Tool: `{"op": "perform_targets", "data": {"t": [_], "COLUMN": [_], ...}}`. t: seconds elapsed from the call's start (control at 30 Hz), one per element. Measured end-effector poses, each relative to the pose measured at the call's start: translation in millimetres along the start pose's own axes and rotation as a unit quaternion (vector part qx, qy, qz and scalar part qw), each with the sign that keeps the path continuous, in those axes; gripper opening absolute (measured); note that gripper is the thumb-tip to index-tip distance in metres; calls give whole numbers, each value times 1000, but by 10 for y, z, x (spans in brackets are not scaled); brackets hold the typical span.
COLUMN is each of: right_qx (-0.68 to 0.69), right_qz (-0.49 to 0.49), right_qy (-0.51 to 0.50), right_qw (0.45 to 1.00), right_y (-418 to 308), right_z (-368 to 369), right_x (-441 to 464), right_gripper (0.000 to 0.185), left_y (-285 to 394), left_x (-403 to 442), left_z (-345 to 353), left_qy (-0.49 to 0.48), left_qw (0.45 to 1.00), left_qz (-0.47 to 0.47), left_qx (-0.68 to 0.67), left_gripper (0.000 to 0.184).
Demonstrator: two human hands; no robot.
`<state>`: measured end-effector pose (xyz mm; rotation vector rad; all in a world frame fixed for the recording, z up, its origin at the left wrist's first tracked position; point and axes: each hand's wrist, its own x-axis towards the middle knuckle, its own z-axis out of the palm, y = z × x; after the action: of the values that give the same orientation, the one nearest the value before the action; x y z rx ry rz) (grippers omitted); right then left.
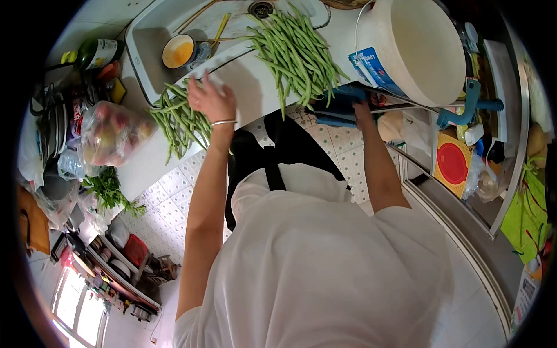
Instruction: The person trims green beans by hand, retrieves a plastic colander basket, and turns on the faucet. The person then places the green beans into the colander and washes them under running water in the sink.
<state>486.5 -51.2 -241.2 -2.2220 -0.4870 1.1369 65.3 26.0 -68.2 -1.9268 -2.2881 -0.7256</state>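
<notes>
My left hand (212, 105), a ring on one finger and a bangle at the wrist, is over the smaller pile of green beans (181, 119) at the counter's edge. Its fingers are apart and slightly blurred; I see no bean held in them. A larger heap of green beans (293, 55) lies to the right, between sink and counter edge. Low beside the counter, my right hand (363, 114) is in shadow next to a dark blue object (341, 109) whose kind I cannot make out. Its fingers are mostly hidden, so any grip is unclear.
The sink (134, 58) holds a bowl of yellow liquid (178, 52) and chopsticks (196, 15). A large white bucket (426, 52) stands right. Bagged fruit (110, 134) and leafy greens (110, 190) sit left. A crowded shelf rack (493, 185) borders the right side.
</notes>
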Motion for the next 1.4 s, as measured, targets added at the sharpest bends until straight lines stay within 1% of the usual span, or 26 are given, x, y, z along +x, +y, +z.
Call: {"op": "perform_targets", "data": {"t": [0.07,0.1,0.17,0.23,0.3,0.33,0.43,0.5,0.53,0.57,0.63,0.73,0.83,0.87,0.9,0.93,0.97,1.0,1.07,1.1,1.13,1.17,1.2,1.27,1.33,1.4], "right_qx": [57,60,64,58,-23,-21,-189,-333,-327,-330,-59,-10,-102,-171,-171,-296,-409,-409,-321,-291,-211,-217,-298,-338,-398,-386], "right_qz": [47,48,56,-12,-141,-149,-172,-291,-280,-284,-222,-264,-315,-323,-323,-445,-546,-548,-535,-540,-488,-467,-458,-467,-478,-485], "right_qy": [-45,-49,-76,-35,38,30,43,89,65,64,-22,-96,-75,-55,-55,47,145,146,70,-4,-83,-99,-91,-66,-16,-2], "right_qw": [996,996,993,998,989,988,966,892,900,898,973,960,941,929,929,844,717,715,778,790,843,851,832,814,783,784], "right_y": [-452,-298,177,223,221,249,256,-14,-408,-620,-889,-1477,-1781,-1826,-1778,-1703,-1656,-1697,-1745,-1879,-1966,-1968,-1979,-1844,-1784,-1755], "right_z": [-103,-102,-255,-285,-353,-350,-404,-408,-413,-368,-263,-55,84,76,78,57,33,46,127,223,379,561,714,964,1104,1139], "right_x": [-329,-183,391,303,145,152,59,-174,-548,-716,-968,-1566,-1777,-1797,-1767,-1723,-1674,-1678,-1697,-1770,-1909,-1959,-1982,-1848,-1781,-1740], "right_gripper": [49,49,53,56,59,59,57,44,33,33,23,19,20,20,20,23,28,28,36,32,30,36,49,54,59,55], "left_y": [253,285,449,670,839,896,1058,1077,1100,1103,1049,934,838,824,817,823,828,793,707,712,722,736,744,762,769,767], "left_x": [-102,-174,-233,-283,-316,-313,-236,-124,-90,-52,3,49,-35,-94,-72,-48,-27,-1,27,7,7,17,5,-40,-35,-26], "left_z": [197,345,622,733,846,915,1008,951,907,888,850,795,792,821,781,743,706,716,729,708,681,660,672,713,703,648], "left_qy": [-58,-92,-139,-128,-122,-120,-146,-164,-192,-190,-268,-308,-277,-216,-216,-232,-248,-246,-372,-372,-380,-385,-384,-366,-364,-361], "left_qw": [996,988,950,949,963,955,921,917,909,908,887,872,901,928,928,904,876,875,666,665,613,558,559,478,489,498], "left_qz": [5,-6,-105,-130,-124,-147,-259,-275,-291,-295,-290,-281,-265,-237,-236,-276,-316,-317,-410,-411,-427,-439,-438,-449,-451,-454], "left_qx": [-74,-120,-260,-258,-207,-226,-251,-239,-228,-230,-238,-255,-202,-189,-190,-229,-268,-270,-500,-500,-546,-589,-590,-660,-653,-644], "left_gripper": [56,55,57,64,70,68,59,57,54,54,49,46,46,46,46,43,39,39,27,27,25,26,26,31,33,35]}}
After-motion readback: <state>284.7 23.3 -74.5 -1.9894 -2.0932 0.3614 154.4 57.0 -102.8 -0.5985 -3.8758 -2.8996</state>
